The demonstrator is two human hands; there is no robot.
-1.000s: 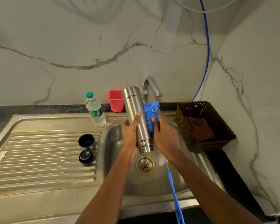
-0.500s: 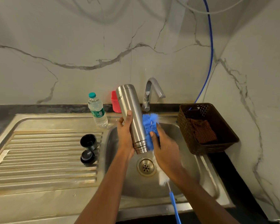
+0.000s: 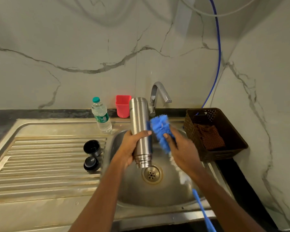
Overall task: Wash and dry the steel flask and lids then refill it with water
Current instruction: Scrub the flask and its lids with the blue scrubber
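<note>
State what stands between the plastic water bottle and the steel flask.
A red plastic cup stands by the wall between the water bottle and the steel flask, seen in the head view.

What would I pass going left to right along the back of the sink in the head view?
From the left: water bottle → red cup → steel flask → tap → brown basket.
</note>
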